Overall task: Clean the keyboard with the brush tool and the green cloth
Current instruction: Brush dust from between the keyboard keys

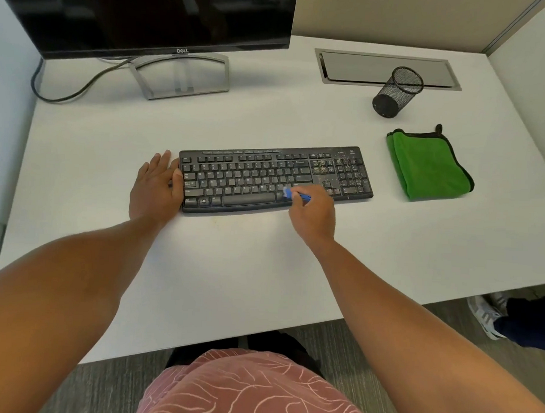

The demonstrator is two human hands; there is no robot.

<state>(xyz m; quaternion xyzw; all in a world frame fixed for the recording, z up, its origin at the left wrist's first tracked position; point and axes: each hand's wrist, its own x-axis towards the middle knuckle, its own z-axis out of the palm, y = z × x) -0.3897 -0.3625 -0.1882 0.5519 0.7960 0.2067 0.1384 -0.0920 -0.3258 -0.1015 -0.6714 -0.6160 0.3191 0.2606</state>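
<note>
A white desk (232,266) filled most of the view, and a dark monitor (154,13) on a silver arched stand (180,76) stood at its far left, with a black cable (68,91) looping off that stand toward the left edge. At the far right a grey rectangular hatch (387,69) was set into the desk surface. The black keyboard (275,178) lay flat near the middle of the desk, its long side running left to right, with pale specks scattered over the number pad at its right end. Just to the right of the keyboard, apart from it, the green cloth (427,168) lay folded with a dark trim along its edges. Beyond the cloth a black mesh pen cup (397,91) stood on the desk in front of the hatch. The left hand (156,186) lay with its fingers straight and relaxed against the left end of the keyboard, the thumb touching the keyboard's edge. The right hand (312,217) was curled round the blue brush tool (296,195), gripping its handle, with the pale, blurred bristle end resting on the keys of the lower rows just right of the space bar. At the right edge, below the desk, another person's white shoe (485,315) stood on the grey carpet.
</note>
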